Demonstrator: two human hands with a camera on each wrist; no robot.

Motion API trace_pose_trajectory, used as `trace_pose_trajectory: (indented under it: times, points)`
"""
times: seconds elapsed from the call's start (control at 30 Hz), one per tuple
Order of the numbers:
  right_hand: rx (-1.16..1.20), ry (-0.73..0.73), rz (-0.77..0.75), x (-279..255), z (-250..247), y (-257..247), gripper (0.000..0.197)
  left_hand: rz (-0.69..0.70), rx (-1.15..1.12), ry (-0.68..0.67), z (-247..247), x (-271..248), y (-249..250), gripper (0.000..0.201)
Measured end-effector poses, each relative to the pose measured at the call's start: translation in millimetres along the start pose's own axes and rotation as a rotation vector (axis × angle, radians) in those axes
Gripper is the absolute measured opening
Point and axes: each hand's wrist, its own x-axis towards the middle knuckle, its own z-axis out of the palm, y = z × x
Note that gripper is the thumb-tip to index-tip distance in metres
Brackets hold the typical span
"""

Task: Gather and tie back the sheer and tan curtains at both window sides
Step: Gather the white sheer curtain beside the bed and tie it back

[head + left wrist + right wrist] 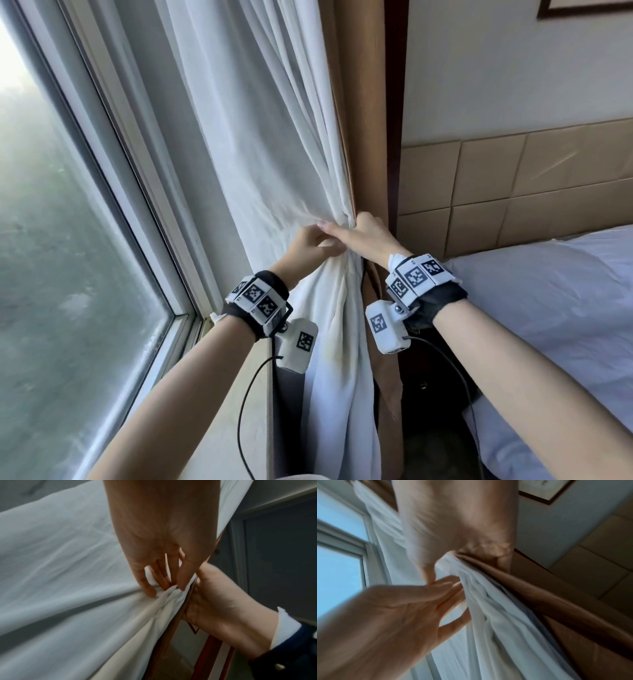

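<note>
Hands meet at the bunch — right hand [364, 236] clenches sheer curtain [260, 164] and tan curtain [371, 137], left hand [313, 245] pinches sheer folds.

The right hand [363, 236]'s fingertips are being swallowed by the sheer curtain [274, 154]; the tan curtain [368, 120] is being cut off at the top edge, and the right wrist view is being blurred throughout.
</note>
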Motion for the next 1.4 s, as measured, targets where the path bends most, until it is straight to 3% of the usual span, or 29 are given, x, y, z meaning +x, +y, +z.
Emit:
trace_pose_trajectory:
  times: [0.1, 0.23, 0.33, 0.4, 0.5, 0.57, 0.67, 0.77, 0.9, 1.1, 1.17, 1.3, 1.4]
  points:
    - [-0.080, 0.141, -0.014, 9, 5, -1, 0.066, -0.019, -0.009, -0.121, -7, -3, -6, 0.036]
    - [-0.192, 0.134, -0.098, 16, 4, 2, 0.046, -0.081, -0.165, 0.175, -30, 0, -12, 0.021]
    - [-0.205, 0.143, -0.136, 20, 0, 8, 0.043, -0.156, -0.151, 0.377, -54, 11, -28, 0.020]
    - [-0.159, 0.127, -0.139, 22, -5, 12, 0.045, -0.242, -0.166, 0.367, -69, 19, -41, 0.046]
    - [-0.115, 0.124, -0.154, 25, -11, 16, 0.043, -0.317, -0.212, 0.220, -78, 28, -43, 0.081]
    - [-0.089, 0.111, -0.135, 27, -11, 16, 0.044, -0.295, -0.192, 0.158, -71, 36, -36, 0.077]
    - [-0.029, 0.081, -0.117, 28, -8, 16, 0.044, -0.248, -0.201, 0.203, -54, 52, -31, 0.077]
    - [-0.017, 0.072, -0.119, 26, -5, 16, 0.041, -0.234, -0.284, 0.120, -42, 61, -40, 0.053]
    - [0.001, 0.101, -0.114, 29, -5, 20, 0.041, -0.182, -0.325, 0.297, -35, 66, -41, 0.025]
    - [-0.011, 0.113, -0.095, 30, -6, 21, 0.040, -0.144, -0.192, 0.458, -38, 62, -40, 0.021]
    - [-0.027, 0.127, -0.092, 32, -5, 21, 0.043, -0.119, -0.119, 0.498, -43, 56, -42, 0.029]
    - [-0.105, 0.165, -0.099, 30, -6, 19, 0.041, -0.044, 0.125, 0.593, -58, 34, -40, 0.045]
    - [-0.207, 0.216, -0.091, 31, -1, 14, 0.042, 0.036, 0.349, 0.634, -61, 12, -32, 0.046]
